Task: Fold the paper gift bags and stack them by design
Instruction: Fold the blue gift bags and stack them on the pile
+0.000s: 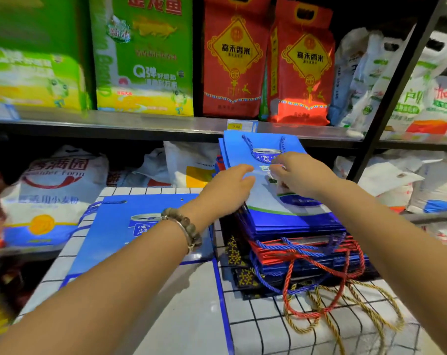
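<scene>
A pile of flattened gift bags [301, 242] lies on the right of the checked table: blue ones on top, red and dark patterned ones beneath, their rope handles trailing toward me. The top blue and white bag [262, 147] points away from me with its blue cord handle at the far end. My left hand [227, 188] grips that bag's left edge. My right hand [299, 175] lies on its face, fingers curled toward the printed middle. A single flat blue bag of the same design [125, 226] rests on the left of the table, partly under my left forearm.
The table has a white cloth with a black grid [281, 326]. Behind it a metal shelf [140, 124] holds green and red rice bags above and white flour sacks below. A black shelf post [386, 106] slants at the right.
</scene>
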Demonstrator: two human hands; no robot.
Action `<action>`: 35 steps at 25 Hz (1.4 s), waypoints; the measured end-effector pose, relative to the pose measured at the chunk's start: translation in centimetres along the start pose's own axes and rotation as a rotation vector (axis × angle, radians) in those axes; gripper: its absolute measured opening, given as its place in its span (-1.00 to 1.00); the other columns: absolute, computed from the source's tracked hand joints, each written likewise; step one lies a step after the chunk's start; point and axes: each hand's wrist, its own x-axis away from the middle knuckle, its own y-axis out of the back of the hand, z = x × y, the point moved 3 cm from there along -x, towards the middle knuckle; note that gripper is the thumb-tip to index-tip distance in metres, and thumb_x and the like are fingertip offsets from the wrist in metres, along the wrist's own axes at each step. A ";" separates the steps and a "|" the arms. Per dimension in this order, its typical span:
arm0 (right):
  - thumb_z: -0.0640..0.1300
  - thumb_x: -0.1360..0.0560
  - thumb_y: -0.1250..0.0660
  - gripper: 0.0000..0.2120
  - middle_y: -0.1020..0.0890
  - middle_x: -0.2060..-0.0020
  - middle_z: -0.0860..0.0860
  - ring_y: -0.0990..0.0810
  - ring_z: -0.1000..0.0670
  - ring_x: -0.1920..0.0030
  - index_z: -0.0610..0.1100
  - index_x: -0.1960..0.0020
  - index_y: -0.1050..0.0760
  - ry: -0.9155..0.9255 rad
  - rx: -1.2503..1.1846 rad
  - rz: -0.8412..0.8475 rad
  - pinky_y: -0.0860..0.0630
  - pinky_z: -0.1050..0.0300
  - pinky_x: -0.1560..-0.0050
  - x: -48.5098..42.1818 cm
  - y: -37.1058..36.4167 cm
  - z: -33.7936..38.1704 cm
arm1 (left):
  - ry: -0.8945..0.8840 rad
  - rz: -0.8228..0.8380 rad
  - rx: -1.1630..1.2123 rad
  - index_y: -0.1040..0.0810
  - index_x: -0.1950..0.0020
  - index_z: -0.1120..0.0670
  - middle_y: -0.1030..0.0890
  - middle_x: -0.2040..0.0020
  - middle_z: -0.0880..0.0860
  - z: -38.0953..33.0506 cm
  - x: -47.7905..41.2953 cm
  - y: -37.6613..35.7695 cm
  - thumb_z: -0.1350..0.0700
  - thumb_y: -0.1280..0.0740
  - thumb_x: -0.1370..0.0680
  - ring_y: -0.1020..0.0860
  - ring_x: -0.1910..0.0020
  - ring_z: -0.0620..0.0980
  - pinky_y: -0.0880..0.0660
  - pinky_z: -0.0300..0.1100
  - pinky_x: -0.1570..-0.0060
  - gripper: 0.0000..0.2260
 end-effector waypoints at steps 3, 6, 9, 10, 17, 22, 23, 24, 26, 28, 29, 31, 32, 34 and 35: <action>-0.05 -0.58 -0.16 -0.71 -0.53 -0.22 -0.05 -0.46 -0.10 -0.22 -0.10 -0.23 -0.48 0.181 -0.229 -0.167 -0.41 -0.03 -0.17 1.4 0.7 6.6 | 0.137 0.118 -0.207 -0.33 -0.39 0.07 -0.40 -0.38 0.07 3.3 5.3 1.9 -0.01 -0.09 -0.62 -0.38 -0.30 0.07 -0.32 -0.11 -0.22 -0.64; -0.12 -0.58 -0.14 -0.75 -0.56 -0.16 -0.06 -0.48 -0.11 -0.16 -0.09 -0.20 -0.49 0.376 -0.267 -0.159 -0.46 -0.04 -0.08 1.9 -1.9 13.4 | 0.310 0.299 -0.505 -0.21 -0.44 0.06 -0.26 -0.42 0.12 7.2 10.9 1.5 -0.16 -0.06 -0.59 -0.27 -0.37 0.13 -0.28 0.03 -0.28 -0.52; -0.15 -0.59 -0.12 -0.68 -0.48 -0.27 -0.10 -0.45 -0.14 -0.23 -0.09 -0.33 -0.39 0.385 -0.116 0.067 -0.45 -0.03 -0.12 0.3 -7.2 17.3 | 0.363 0.323 -0.609 -0.02 -0.51 0.03 0.06 -0.55 0.08 10.0 14.0 0.5 -0.24 0.01 -0.58 0.06 -0.51 0.09 0.00 0.16 -0.42 -0.42; -0.14 -0.59 -0.13 -0.66 -0.44 -0.30 -0.11 -0.43 -0.15 -0.25 -0.10 -0.36 -0.34 0.367 -0.083 0.164 -0.43 -0.03 -0.15 -0.3 -9.0 17.9 | 0.361 0.316 -0.608 0.04 -0.53 0.02 0.12 -0.55 0.06 10.6 14.5 0.4 -0.24 0.03 -0.58 0.12 -0.52 0.06 0.07 0.15 -0.43 -0.40; 0.25 -0.53 -0.11 -0.33 -0.07 -0.50 -0.10 -0.03 -0.14 -0.49 -0.09 -0.49 -0.08 0.204 -0.096 0.306 -0.05 -0.20 -0.42 -2.9 -15.4 17.8 | 0.310 0.340 -0.658 0.14 -0.53 0.00 0.18 -0.55 0.04 11.8 15.4 0.3 -0.24 0.10 -0.59 0.20 -0.51 0.04 0.18 0.13 -0.44 -0.41; 0.42 -0.34 -0.23 -0.07 -0.07 -0.50 -0.10 0.00 -0.15 -0.49 -0.04 -0.51 0.00 0.101 -0.224 0.362 0.01 -0.23 -0.44 -4.8 -15.6 17.2 | 0.314 0.342 -0.644 0.15 -0.53 -0.01 0.18 -0.55 0.04 11.7 15.5 0.5 -0.25 0.10 -0.59 0.20 -0.51 0.04 0.20 0.12 -0.44 -0.41; 0.43 -0.29 -0.27 -0.05 -0.19 -0.44 -0.12 -0.12 -0.16 -0.45 -0.07 -0.48 -0.10 0.097 -0.201 0.325 -0.10 -0.21 -0.41 -5.2 -15.1 17.3 | 0.313 0.343 -0.632 0.14 -0.53 -0.02 0.17 -0.55 0.04 11.7 15.5 0.5 -0.25 0.09 -0.59 0.19 -0.51 0.04 0.20 0.12 -0.44 -0.41; 0.44 -0.26 -0.30 -0.09 -0.30 -0.36 -0.13 -0.24 -0.16 -0.37 -0.08 -0.42 -0.22 0.097 -0.140 0.257 -0.20 -0.16 -0.35 -5.6 -14.5 17.4 | 0.307 0.344 -0.618 0.13 -0.53 -0.02 0.15 -0.55 0.03 11.7 15.5 0.5 -0.25 0.08 -0.58 0.19 -0.52 0.02 0.20 0.11 -0.44 -0.41; 0.41 -0.28 -0.32 -0.28 -0.48 -0.15 -0.11 -0.42 -0.13 -0.18 -0.09 -0.21 -0.42 0.120 0.017 0.079 -0.35 -0.03 -0.14 -6.2 -13.1 17.7 | 0.294 0.337 -0.592 0.08 -0.53 -0.04 0.11 -0.55 0.02 11.7 15.6 0.7 -0.26 0.05 -0.58 0.16 -0.52 0.00 0.19 0.09 -0.45 -0.41; 0.34 -0.35 -0.32 -0.47 -0.58 0.06 -0.08 -0.51 -0.10 0.00 -0.12 0.03 -0.49 0.149 0.064 -0.007 -0.35 0.03 0.00 -6.5 -12.3 17.7 | 0.266 0.345 -0.573 0.03 -0.53 -0.07 0.08 -0.55 0.00 12.0 15.6 1.1 -0.27 0.02 -0.57 0.12 -0.52 -0.02 0.16 0.06 -0.46 -0.42; 0.31 -0.37 -0.32 -0.53 -0.59 0.13 -0.07 -0.53 -0.11 0.05 -0.12 0.12 -0.46 0.154 0.040 -0.010 -0.33 0.04 0.01 -6.4 -12.0 17.5 | 0.246 0.351 -0.568 0.01 -0.52 -0.08 0.06 -0.55 -0.01 12.1 15.6 1.5 -0.27 0.01 -0.57 0.10 -0.52 -0.03 0.14 0.04 -0.47 -0.43; 0.27 -0.40 -0.31 -0.56 -0.53 0.24 -0.07 -0.54 -0.12 0.11 -0.10 0.27 -0.34 0.128 -0.032 -0.028 -0.32 0.06 0.11 -6.1 -11.4 16.9 | 0.214 0.350 -0.572 -0.03 -0.51 -0.08 0.05 -0.55 -0.02 12.4 15.4 2.3 -0.24 -0.01 -0.57 0.08 -0.52 -0.03 0.11 0.02 -0.47 -0.45; 0.24 -0.42 -0.31 -0.55 -0.49 0.26 -0.06 -0.52 -0.13 0.15 -0.09 0.33 -0.27 0.098 -0.068 -0.054 -0.31 0.07 0.18 -5.9 -10.9 16.7 | 0.207 0.334 -0.586 -0.05 -0.51 -0.06 0.04 -0.55 0.00 12.6 15.1 2.6 -0.22 -0.03 -0.58 0.07 -0.52 -0.01 0.08 0.02 -0.47 -0.46; 0.17 -0.46 -0.31 -0.56 -0.45 0.30 -0.05 -0.45 -0.11 0.24 -0.10 0.34 -0.23 0.009 -0.184 -0.095 -0.28 0.09 0.30 -5.6 -9.7 16.5 | 0.215 0.249 -0.632 -0.07 -0.50 0.02 0.01 -0.54 0.07 13.0 14.5 3.5 -0.19 -0.06 -0.58 0.02 -0.51 0.05 0.00 0.01 -0.45 -0.45; 0.14 -0.48 -0.31 -0.58 -0.42 0.34 -0.04 -0.41 -0.10 0.28 -0.10 0.34 -0.23 -0.051 -0.281 -0.104 -0.24 0.11 0.36 -5.3 -9.1 16.3 | 0.226 0.196 -0.653 -0.08 -0.50 0.06 0.00 -0.54 0.10 13.2 14.1 3.8 -0.19 -0.07 -0.58 -0.01 -0.51 0.06 -0.04 0.01 -0.44 -0.44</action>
